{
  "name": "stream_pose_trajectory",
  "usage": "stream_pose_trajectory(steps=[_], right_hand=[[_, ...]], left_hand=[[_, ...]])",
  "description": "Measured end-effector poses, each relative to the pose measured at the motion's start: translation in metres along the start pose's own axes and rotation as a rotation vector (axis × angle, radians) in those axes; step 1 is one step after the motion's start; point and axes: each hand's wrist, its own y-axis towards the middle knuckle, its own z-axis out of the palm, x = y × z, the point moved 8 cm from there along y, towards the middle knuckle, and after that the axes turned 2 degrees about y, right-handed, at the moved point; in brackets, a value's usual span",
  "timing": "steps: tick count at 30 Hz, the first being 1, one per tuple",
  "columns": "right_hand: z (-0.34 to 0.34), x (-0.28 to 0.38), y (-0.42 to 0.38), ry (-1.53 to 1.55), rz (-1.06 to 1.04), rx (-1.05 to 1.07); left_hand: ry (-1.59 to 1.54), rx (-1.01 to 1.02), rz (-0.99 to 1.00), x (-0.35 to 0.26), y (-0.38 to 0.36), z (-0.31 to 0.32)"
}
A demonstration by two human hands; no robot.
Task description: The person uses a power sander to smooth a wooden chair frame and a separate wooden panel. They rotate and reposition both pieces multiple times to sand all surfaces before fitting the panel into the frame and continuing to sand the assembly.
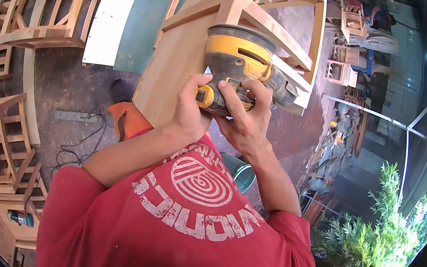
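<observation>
Yellow-and-grey power sander (241,62), held up in front of the chest against the wooden furniture frame (226,18), its pad end lying toward the flat side panel of that frame. Both hands close on the rear of the tool: the left hand (190,108) wraps the housing from the left with its fingers curled tight, thumb near the yellow end piece; the right hand (246,117) grips from the right, its fingers (231,94) laid over the top of the grey body. Whether the pad truly touches the wood cannot be told from this view.

The step in hand is judged to be sanding of the frame's side panel. The next move would call for a steady two-handed hold, the pad kept flat to the surface.

Around the piece: more unfinished chair frames (44,6) stand at the left on the floor; a white board (110,19) and a green board (145,16) lie beside them. A power strip (75,116) with trailing cable rests on the floor. Another person (380,17) sits far off at upper right; green plants (376,237) stand at lower right.
</observation>
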Motion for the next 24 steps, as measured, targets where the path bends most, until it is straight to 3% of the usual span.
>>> stream_pose_trajectory(steps=[4, 8, 18, 24], right_hand=[[-0.003, -0.005, -0.011, 0.001, 0.026, -0.001], [-0.007, -0.024, -0.037, -0.024, 0.117, -0.142], [0.006, -0.021, -0.031, 0.045, 0.061, -0.128], [-0.008, -0.027, -0.02, 0.132, 0.07, -0.141]], left_hand=[[0.058, -0.014, -0.039, 0.003, 0.001, 0.008], [0.232, -0.063, -0.18, 0.024, 0.01, 0.008], [0.206, -0.101, -0.075, 0.009, 0.005, -0.006], [0.341, 0.069, -0.023, 0.0, -0.001, 0.028]])
